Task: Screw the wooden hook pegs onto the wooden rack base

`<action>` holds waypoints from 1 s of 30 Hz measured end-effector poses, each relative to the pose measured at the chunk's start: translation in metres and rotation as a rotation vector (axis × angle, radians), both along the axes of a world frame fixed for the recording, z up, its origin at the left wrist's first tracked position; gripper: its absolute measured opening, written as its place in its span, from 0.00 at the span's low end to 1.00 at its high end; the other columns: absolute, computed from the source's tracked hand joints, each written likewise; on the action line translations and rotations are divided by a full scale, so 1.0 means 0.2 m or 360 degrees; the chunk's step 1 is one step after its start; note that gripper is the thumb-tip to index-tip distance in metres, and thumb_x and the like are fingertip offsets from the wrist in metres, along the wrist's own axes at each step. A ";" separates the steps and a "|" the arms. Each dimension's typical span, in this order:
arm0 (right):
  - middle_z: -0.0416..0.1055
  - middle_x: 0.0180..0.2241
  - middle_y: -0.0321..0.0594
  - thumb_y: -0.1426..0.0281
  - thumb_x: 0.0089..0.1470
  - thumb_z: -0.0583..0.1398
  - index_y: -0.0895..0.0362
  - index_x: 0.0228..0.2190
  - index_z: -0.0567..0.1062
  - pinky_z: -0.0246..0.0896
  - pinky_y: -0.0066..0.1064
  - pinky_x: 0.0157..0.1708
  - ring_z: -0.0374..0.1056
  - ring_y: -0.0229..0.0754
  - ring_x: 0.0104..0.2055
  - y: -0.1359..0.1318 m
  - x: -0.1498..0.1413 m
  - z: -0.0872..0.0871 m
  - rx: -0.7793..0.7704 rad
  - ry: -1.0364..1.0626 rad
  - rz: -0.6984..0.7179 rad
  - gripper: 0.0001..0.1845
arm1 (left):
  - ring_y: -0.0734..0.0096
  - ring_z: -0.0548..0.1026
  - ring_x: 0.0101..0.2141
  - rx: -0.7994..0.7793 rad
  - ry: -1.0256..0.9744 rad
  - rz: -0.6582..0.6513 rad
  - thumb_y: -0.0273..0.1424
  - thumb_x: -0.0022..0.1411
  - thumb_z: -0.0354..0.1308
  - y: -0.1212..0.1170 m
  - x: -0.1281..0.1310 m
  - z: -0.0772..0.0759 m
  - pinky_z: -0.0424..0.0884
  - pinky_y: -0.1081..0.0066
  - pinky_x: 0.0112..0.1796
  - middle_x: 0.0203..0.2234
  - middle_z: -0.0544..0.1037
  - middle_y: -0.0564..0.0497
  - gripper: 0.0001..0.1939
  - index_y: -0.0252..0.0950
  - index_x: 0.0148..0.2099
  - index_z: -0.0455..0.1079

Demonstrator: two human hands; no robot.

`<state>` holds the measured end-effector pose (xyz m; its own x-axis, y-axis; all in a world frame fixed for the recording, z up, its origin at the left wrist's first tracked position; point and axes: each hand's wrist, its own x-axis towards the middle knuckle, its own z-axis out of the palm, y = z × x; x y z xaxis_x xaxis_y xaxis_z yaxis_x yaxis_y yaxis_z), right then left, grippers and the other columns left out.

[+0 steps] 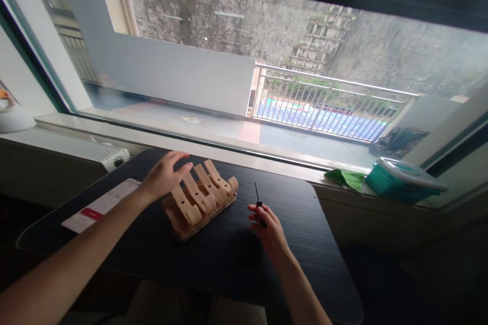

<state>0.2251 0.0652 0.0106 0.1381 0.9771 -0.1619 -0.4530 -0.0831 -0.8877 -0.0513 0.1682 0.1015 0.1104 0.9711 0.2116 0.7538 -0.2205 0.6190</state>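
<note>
On the dark table rests a wooden piece (202,197) with a row of several upright curved slats, each with a small dark hole, on a rough brown base. Over its left end reaches my left hand (165,173), thumb and fingers apart. The thumb tip is close to the top of a slat; I cannot tell whether it touches. To the right of the wooden piece, my right hand (269,226) is closed around the dark handle of a screwdriver (258,195). The thin metal shaft points up and away from me, apart from the wood.
A white and red printed card (101,208) lies on the dark table (305,238), partly behind my left forearm. Beyond the table are a window sill, a green cloth (346,179) and a teal lidded box (398,183). A white radiator (72,147) stands at the left.
</note>
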 end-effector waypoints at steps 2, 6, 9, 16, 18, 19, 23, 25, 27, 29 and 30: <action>0.74 0.45 0.44 0.58 0.43 0.67 0.56 0.34 0.74 0.62 0.28 0.33 0.69 0.41 0.41 0.07 -0.01 0.03 0.0064 -0.0048 -0.0048 0.18 | 0.58 0.64 0.57 0.0373 -0.0014 0.0003 0.47 0.60 0.46 -0.18 0.04 -0.09 0.56 0.61 0.60 0.55 0.69 0.40 0.28 0.32 0.53 0.65; 0.72 0.50 0.43 0.58 0.44 0.66 0.55 0.35 0.73 0.61 0.32 0.47 0.65 0.43 0.54 0.24 -0.09 0.09 0.0215 -0.0127 -0.0021 0.18 | 0.58 0.71 0.50 0.0777 0.0079 -0.0148 0.40 0.62 0.53 -0.46 0.14 -0.29 0.66 0.58 0.52 0.49 0.74 0.44 0.23 0.37 0.57 0.61; 0.74 0.47 0.42 0.58 0.44 0.66 0.56 0.33 0.73 0.60 0.34 0.49 0.67 0.44 0.52 0.28 -0.16 0.12 0.0261 -0.0204 0.0030 0.17 | 0.58 0.72 0.49 0.0964 0.0124 -0.0174 0.34 0.62 0.55 -0.53 0.16 -0.39 0.66 0.56 0.51 0.48 0.74 0.45 0.24 0.39 0.60 0.57; 0.76 0.34 0.41 0.59 0.54 0.61 0.56 0.39 0.70 0.66 0.39 0.39 0.71 0.43 0.34 -0.12 -0.10 0.08 0.0209 -0.0229 0.0391 0.15 | 0.55 0.69 0.50 0.0978 -0.0083 0.0215 0.32 0.64 0.51 -0.55 -0.05 -0.36 0.65 0.54 0.53 0.48 0.71 0.44 0.15 0.41 0.53 0.64; 0.73 0.31 0.39 0.60 0.53 0.62 0.56 0.37 0.70 0.65 0.34 0.36 0.69 0.39 0.31 -0.20 -0.07 0.04 0.0158 -0.0277 0.0232 0.15 | 0.53 0.67 0.52 0.0952 -0.0150 0.0307 0.33 0.64 0.51 -0.63 -0.06 -0.35 0.61 0.52 0.56 0.49 0.69 0.45 0.14 0.42 0.52 0.64; 0.72 0.30 0.37 0.61 0.52 0.62 0.56 0.35 0.70 0.63 0.31 0.34 0.67 0.37 0.30 -0.21 -0.05 0.02 0.0140 -0.0302 0.0130 0.13 | 0.54 0.67 0.51 0.0940 -0.0188 0.0310 0.33 0.64 0.51 -0.67 -0.05 -0.35 0.62 0.52 0.55 0.48 0.68 0.46 0.14 0.42 0.52 0.64; 0.62 0.25 0.29 0.65 0.47 0.64 0.55 0.29 0.67 0.57 0.26 0.25 0.55 0.30 0.23 -0.16 -0.06 -0.03 0.0112 -0.0319 -0.0144 0.11 | 0.59 0.70 0.46 0.0793 -0.0209 0.0064 0.34 0.62 0.55 -0.77 0.04 -0.41 0.68 0.58 0.50 0.45 0.69 0.48 0.17 0.45 0.53 0.63; 0.59 0.22 0.27 0.62 0.46 0.65 0.54 0.30 0.67 0.52 0.26 0.22 0.52 0.30 0.20 -0.12 -0.10 -0.02 0.0080 -0.0336 -0.0082 0.13 | 0.60 0.71 0.45 0.0717 -0.0259 0.0098 0.35 0.60 0.57 -0.77 0.06 -0.44 0.70 0.59 0.48 0.45 0.70 0.48 0.19 0.44 0.53 0.62; 0.58 0.20 0.26 0.58 0.46 0.65 0.54 0.36 0.70 0.49 0.26 0.20 0.50 0.30 0.19 -0.09 -0.15 -0.01 0.0044 -0.0401 0.0084 0.18 | 0.61 0.71 0.45 0.0585 -0.0367 0.0200 0.37 0.60 0.57 -0.74 0.05 -0.46 0.71 0.59 0.48 0.47 0.69 0.48 0.20 0.43 0.54 0.61; 0.59 0.21 0.27 0.56 0.46 0.65 0.55 0.42 0.71 0.48 0.26 0.19 0.50 0.30 0.20 -0.07 -0.19 0.00 0.0052 -0.0511 0.0204 0.23 | 0.61 0.71 0.46 0.0487 -0.0414 0.0225 0.39 0.60 0.56 -0.71 0.02 -0.48 0.69 0.59 0.50 0.48 0.70 0.48 0.19 0.42 0.53 0.62; 0.59 0.21 0.27 0.56 0.47 0.64 0.55 0.43 0.71 0.48 0.26 0.20 0.50 0.31 0.20 -0.06 -0.21 0.00 0.0066 -0.0571 0.0234 0.24 | 0.61 0.71 0.47 0.0450 -0.0413 0.0219 0.40 0.60 0.56 -0.70 0.01 -0.49 0.69 0.59 0.51 0.47 0.70 0.49 0.18 0.42 0.51 0.64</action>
<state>0.1825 0.0533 0.0110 0.0366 0.9954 -0.0887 -0.0989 -0.0847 -0.9915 -0.0496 0.0287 0.0036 -0.1089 0.8725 0.4763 0.6149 -0.3173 0.7220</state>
